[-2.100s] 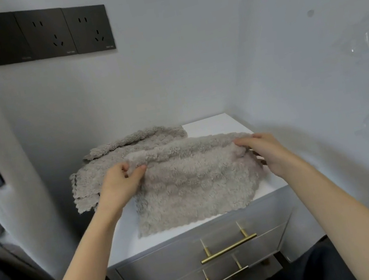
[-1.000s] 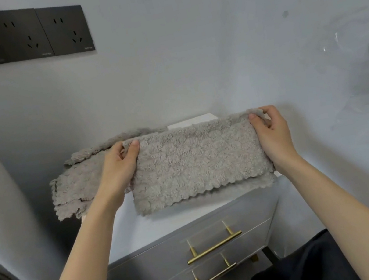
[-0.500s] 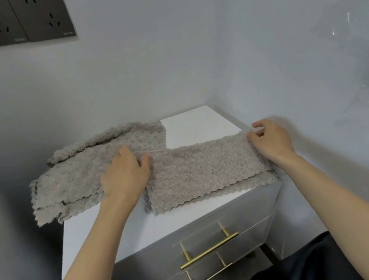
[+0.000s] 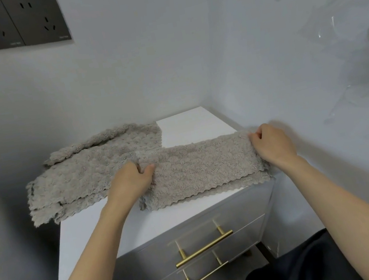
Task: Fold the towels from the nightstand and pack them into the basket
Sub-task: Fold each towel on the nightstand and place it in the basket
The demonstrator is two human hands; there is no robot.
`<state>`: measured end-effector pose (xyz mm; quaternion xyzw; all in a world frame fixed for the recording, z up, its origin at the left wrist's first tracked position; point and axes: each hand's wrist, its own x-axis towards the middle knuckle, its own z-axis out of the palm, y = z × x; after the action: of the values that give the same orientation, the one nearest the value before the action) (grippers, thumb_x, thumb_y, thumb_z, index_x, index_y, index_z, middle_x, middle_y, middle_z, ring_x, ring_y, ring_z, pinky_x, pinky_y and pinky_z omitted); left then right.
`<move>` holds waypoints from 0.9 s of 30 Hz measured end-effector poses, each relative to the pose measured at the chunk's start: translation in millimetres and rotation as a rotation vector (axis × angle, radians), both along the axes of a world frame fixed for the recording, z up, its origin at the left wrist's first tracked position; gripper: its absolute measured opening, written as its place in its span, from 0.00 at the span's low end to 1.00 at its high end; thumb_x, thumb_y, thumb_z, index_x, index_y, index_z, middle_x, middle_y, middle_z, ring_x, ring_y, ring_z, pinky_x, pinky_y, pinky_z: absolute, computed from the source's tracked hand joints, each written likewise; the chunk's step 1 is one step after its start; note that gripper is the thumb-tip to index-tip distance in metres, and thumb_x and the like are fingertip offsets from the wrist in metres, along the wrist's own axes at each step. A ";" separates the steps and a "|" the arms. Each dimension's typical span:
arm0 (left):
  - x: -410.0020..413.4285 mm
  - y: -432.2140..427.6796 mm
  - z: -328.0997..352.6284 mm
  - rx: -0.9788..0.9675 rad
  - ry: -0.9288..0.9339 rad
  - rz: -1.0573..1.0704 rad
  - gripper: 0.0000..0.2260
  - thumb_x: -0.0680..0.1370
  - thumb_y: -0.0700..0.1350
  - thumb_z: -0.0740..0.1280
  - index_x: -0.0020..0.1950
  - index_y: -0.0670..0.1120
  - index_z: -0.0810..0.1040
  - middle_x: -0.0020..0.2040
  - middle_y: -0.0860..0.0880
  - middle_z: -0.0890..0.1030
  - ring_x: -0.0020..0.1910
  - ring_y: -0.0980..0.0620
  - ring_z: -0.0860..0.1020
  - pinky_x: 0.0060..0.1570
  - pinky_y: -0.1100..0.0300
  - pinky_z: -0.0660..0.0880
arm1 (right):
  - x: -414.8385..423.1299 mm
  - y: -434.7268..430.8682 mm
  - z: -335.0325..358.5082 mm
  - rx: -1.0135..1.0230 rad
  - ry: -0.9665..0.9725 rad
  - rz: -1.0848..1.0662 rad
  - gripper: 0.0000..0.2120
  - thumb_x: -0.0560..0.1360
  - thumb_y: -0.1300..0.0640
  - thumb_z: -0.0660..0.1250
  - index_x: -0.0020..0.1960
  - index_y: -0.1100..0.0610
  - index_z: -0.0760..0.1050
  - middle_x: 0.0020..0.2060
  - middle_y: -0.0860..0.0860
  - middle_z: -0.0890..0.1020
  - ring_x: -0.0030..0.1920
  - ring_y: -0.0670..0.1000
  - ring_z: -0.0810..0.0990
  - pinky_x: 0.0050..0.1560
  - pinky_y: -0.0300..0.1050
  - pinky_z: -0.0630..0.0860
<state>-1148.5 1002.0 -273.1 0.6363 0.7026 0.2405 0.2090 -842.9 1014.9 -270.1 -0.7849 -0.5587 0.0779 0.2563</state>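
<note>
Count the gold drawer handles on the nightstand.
2. The upper gold handle is on the top drawer front; the lower gold handle sits just below on the second drawer. Any lower ones would be hidden.

Fluffy, bumpy grey cloth towel point(image 4: 198, 169), more fuzzy cloth towels point(image 4: 85, 172) at its 9 o'clock, smooth white nightstand top point(image 4: 191, 126), shiny gold metal handles point(image 4: 203, 248), matt dark plastic sockets point(image 4: 3, 26)

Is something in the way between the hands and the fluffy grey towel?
No, nothing visible is in the way. The left hand and the right hand each grip an end of the folded grey fluffy towel, which lies on the white nightstand beside a pile of more grey towels. The basket is not in view.
</note>
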 end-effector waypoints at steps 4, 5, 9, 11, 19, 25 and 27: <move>1.4 -6.6 -2.0 0.183 0.024 0.061 0.14 0.79 0.51 0.64 0.39 0.45 0.67 0.32 0.49 0.70 0.31 0.51 0.69 0.30 0.57 0.61 | -5.3 -3.9 3.5 0.065 -0.010 0.007 0.15 0.81 0.50 0.54 0.51 0.61 0.70 0.47 0.61 0.79 0.49 0.62 0.77 0.46 0.52 0.72; 2.0 -8.8 -2.4 0.227 0.056 0.068 0.11 0.79 0.50 0.64 0.43 0.44 0.70 0.36 0.49 0.73 0.35 0.50 0.71 0.32 0.56 0.63 | -6.8 -4.8 4.0 0.080 -0.006 0.015 0.15 0.81 0.49 0.54 0.50 0.60 0.70 0.46 0.60 0.79 0.49 0.62 0.77 0.46 0.52 0.72; 5.3 -15.5 -1.1 0.312 0.121 0.089 0.13 0.78 0.48 0.67 0.58 0.42 0.75 0.52 0.43 0.77 0.48 0.43 0.76 0.43 0.54 0.71 | -8.3 -7.3 5.1 0.104 0.043 0.038 0.13 0.80 0.49 0.55 0.48 0.58 0.70 0.44 0.58 0.80 0.47 0.60 0.77 0.43 0.49 0.70; 6.9 -17.6 -0.6 0.350 0.152 0.100 0.14 0.78 0.46 0.67 0.62 0.42 0.74 0.55 0.42 0.76 0.51 0.42 0.76 0.45 0.52 0.71 | -8.7 -8.3 5.5 0.111 0.052 0.042 0.12 0.80 0.49 0.55 0.47 0.57 0.70 0.43 0.58 0.80 0.46 0.60 0.77 0.43 0.49 0.70; 8.9 -18.7 0.8 0.425 -0.020 0.096 0.10 0.77 0.45 0.69 0.55 0.42 0.77 0.38 0.52 0.77 0.41 0.50 0.77 0.41 0.57 0.72 | -10.0 -9.6 5.2 0.142 0.070 0.059 0.12 0.80 0.49 0.56 0.47 0.57 0.70 0.41 0.55 0.79 0.45 0.59 0.76 0.40 0.47 0.68; -0.7 -4.1 7.4 0.380 -0.402 0.144 0.10 0.77 0.47 0.68 0.55 0.44 0.80 0.39 0.56 0.77 0.38 0.63 0.74 0.37 0.70 0.67 | -7.8 -13.8 8.5 0.205 0.160 0.057 0.11 0.80 0.49 0.57 0.47 0.56 0.70 0.34 0.49 0.77 0.43 0.56 0.75 0.40 0.46 0.66; -2.5 -0.2 8.4 0.381 -0.461 0.156 0.09 0.78 0.45 0.67 0.55 0.43 0.80 0.40 0.58 0.77 0.41 0.63 0.74 0.39 0.69 0.67 | -8.0 -18.2 10.8 0.207 0.180 0.062 0.11 0.80 0.50 0.56 0.46 0.57 0.70 0.32 0.48 0.78 0.41 0.56 0.77 0.39 0.47 0.67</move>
<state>-1151.0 1001.8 -264.7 0.5369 0.6256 0.5213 0.2204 -850.8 996.7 -259.3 -0.7265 -0.5626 0.0980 0.3822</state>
